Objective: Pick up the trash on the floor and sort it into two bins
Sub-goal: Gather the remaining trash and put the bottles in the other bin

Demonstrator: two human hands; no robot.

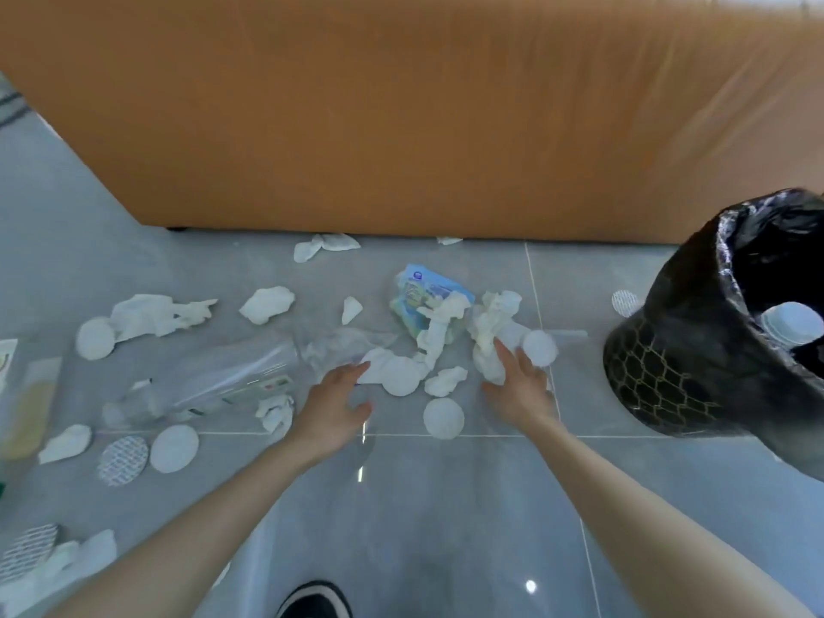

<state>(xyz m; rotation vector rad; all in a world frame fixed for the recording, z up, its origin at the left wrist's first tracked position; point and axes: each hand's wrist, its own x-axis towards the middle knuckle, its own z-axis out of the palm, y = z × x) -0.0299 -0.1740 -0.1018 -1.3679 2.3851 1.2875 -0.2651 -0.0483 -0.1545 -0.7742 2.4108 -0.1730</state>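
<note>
Trash lies scattered on the grey tiled floor (446, 506): crumpled white tissues (267, 304), round white pads (443, 417), a clear plastic bag (249, 372) and a blue printed wrapper (428, 292). My left hand (332, 408) reaches forward with straight fingers, its tips touching a white pad (399, 375). My right hand (517, 385) lies with spread fingers against a crumpled tissue (490, 332), beside another pad (539, 347). A black bin (695, 350) lined with a black bag stands at the right; a white cup lies inside it.
An orange sofa (401, 118) runs along the back, with tissues at its foot. More pads, foil discs (122, 460) and tissues lie at the left and lower left. A yellowish packet (26, 412) sits at the left edge. My shoe (314, 602) shows at the bottom.
</note>
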